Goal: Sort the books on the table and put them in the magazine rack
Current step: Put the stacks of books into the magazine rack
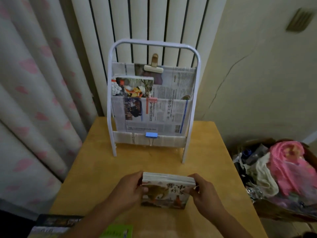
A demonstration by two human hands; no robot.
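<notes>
White rack [197,86], yellow table [106,169], pink-spotted curtain [34,83].

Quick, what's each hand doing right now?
Left hand: grips the left end of the stack of books.
Right hand: grips the stack's right end.

A white curtain [30,93] with pink spots hangs on the far left. Beside it, behind the table, stands a tall white radiator [154,23] with dark gaps between its bars. The wall [257,83] on the right is pale yellow and has a long thin crack [228,73] running down it. High up on that wall is a small blurry vent [299,19]. Low on the right sits a brown cardboard box [281,212] stuffed with clothes, with a pink cloth [289,165] on top.
</notes>
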